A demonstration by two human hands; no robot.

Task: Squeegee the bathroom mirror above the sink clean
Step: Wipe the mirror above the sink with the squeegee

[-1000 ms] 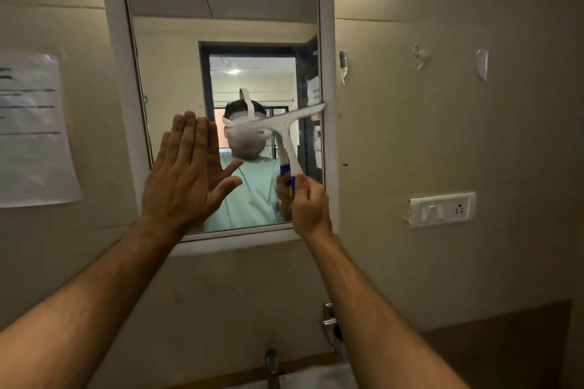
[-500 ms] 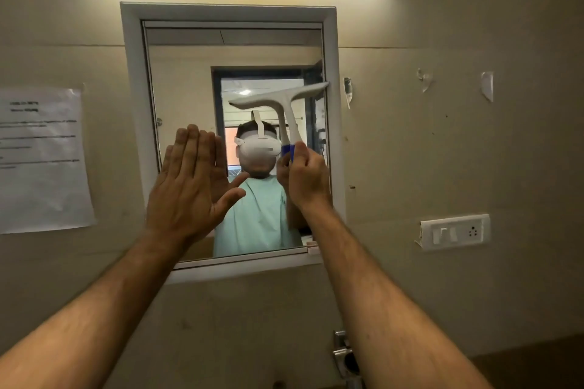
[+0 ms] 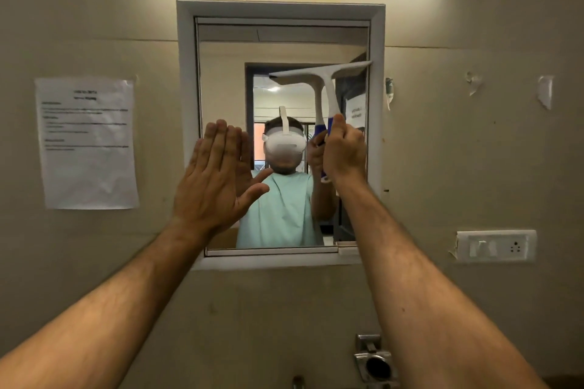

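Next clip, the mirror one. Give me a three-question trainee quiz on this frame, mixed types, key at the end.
1. True or false: the right hand grips the squeegee by its handle.
2. How does the left hand lie against the mirror?
A. flat, fingers straight
B. curled round a cloth
C. hanging at the side
3. Fill in: the squeegee's blade sits across the mirror's upper ____ part.

Key
1. True
2. A
3. right

Context: a paper notice hangs on the wall left of the mirror, and a switch plate sits to its right.
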